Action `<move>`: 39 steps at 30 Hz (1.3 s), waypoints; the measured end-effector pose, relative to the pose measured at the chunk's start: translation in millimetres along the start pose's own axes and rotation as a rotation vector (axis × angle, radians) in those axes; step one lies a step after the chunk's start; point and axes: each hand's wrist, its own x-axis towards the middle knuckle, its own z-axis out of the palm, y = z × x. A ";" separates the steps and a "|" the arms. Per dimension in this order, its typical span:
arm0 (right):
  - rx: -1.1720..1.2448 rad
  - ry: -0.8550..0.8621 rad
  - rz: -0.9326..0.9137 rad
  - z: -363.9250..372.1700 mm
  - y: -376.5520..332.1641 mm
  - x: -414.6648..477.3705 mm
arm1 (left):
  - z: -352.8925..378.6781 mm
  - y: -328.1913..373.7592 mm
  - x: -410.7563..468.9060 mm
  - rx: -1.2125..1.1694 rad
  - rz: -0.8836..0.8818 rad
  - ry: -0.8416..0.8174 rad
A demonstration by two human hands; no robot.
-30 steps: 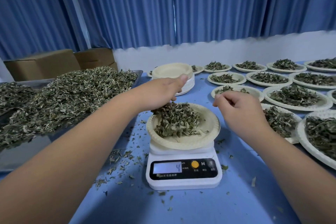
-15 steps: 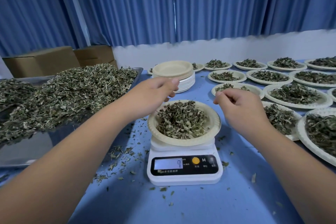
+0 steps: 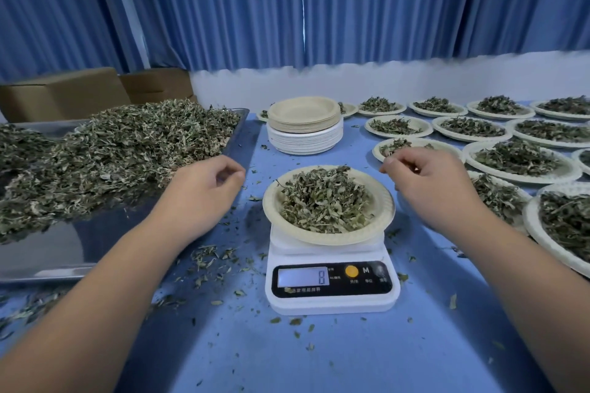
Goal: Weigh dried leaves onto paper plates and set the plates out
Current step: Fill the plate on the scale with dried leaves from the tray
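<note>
At the far left a metal tray [image 3: 48, 249] is seen, heaped with dried leaves [image 3: 111, 150]. The left hand [image 3: 204, 191] is held just beyond the tray's near corner, above the blue table [image 3: 319, 360], with its fingers loosely curled and nothing seen in them. It is kept apart from the paper plate [image 3: 329, 238], which lies to its right. That plate is set on a white scale [image 3: 332, 284] and is filled with a mound of leaves [image 3: 322, 201]; an 8 is shown on the display. A stack of empty plates [image 3: 305, 124] is placed behind it. The right hand [image 3: 431, 188] is held just right of the plate's rim, fingers curled inward; whether anything is pinched cannot be told. Filled plates [image 3: 523, 180] are laid out in rows further right.
</note>
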 end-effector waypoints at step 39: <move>-0.032 0.061 -0.011 1.3 2.8 0.9 | 14.8 106.9 24.9 0.175 0.460 -0.346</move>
